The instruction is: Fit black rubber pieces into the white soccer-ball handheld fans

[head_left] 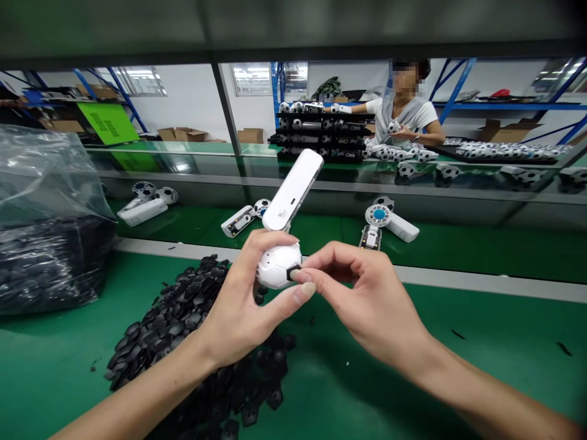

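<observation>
My left hand [247, 299] is closed around the ball-shaped head of a white handheld fan [279, 269], whose flat white handle [293, 189] points up and away to the right. At the right side of the ball is a small black pentagon patch [292, 272]. Thumb and forefinger of my right hand [362, 287] pinch this patch against the ball, and my left thumb reaches close to the same spot. Below and behind my left hand lies a heap of loose black pentagon patches [169, 324] on the green table.
At left stands a clear plastic bag [50, 244] with many black pieces. Beyond a metal rail [431, 278], several football-patterned fans [378, 214] lie on a green belt [312, 235]. Across it, a person [403, 116] holds a ball beside stacked black trays [321, 134]. A shelf [293, 30] hangs overhead.
</observation>
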`<state>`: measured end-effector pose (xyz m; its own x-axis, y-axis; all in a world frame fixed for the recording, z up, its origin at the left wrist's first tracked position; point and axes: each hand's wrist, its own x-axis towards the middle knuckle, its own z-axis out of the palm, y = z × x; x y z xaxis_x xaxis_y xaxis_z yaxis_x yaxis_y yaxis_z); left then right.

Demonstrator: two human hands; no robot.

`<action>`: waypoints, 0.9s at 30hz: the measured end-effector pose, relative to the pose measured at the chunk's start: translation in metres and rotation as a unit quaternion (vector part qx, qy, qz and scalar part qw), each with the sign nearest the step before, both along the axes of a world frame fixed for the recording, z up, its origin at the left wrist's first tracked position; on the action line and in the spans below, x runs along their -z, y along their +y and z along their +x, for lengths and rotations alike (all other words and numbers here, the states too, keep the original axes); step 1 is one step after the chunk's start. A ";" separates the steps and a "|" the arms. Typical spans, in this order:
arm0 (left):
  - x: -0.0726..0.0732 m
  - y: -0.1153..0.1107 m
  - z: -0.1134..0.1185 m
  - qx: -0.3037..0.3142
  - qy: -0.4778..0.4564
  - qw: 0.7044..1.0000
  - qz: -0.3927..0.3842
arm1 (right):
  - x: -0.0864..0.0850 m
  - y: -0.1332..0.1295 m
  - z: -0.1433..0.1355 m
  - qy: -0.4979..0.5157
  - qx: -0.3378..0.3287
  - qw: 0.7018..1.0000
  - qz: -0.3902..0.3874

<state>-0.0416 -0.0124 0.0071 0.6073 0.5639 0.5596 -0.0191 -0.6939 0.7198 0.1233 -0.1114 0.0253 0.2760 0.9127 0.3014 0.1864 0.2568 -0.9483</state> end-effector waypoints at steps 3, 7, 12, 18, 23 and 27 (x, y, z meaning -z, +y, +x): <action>-0.001 -0.003 0.004 -0.031 -0.032 0.999 -0.004 | 0.003 -0.003 -0.003 -0.023 0.002 1.000 -0.007; -0.005 -0.005 0.006 -0.058 -0.052 0.997 -0.003 | -0.006 -0.008 -0.003 -0.022 -0.046 0.999 -0.015; -0.008 0.002 0.007 -0.112 -0.067 0.991 -0.026 | -0.017 -0.010 0.002 -0.054 -0.063 0.996 -0.011; 0.002 0.019 0.010 -0.067 -0.121 0.977 -0.162 | 0.021 0.010 0.007 -0.250 -0.012 0.967 -0.053; -0.002 0.022 0.012 -0.035 -0.142 0.966 -0.215 | 0.056 0.020 0.000 -0.417 -0.087 0.897 -0.116; -0.004 0.025 0.013 -0.037 -0.143 0.960 -0.237 | 0.065 0.020 -0.007 -0.456 -0.089 0.878 -0.114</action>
<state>-0.0286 0.0130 0.0111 0.4152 0.8323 0.3672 -0.2273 -0.2960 0.9278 0.1162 -0.0915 -0.0402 -0.1389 0.9821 0.1272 0.8714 0.1822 -0.4555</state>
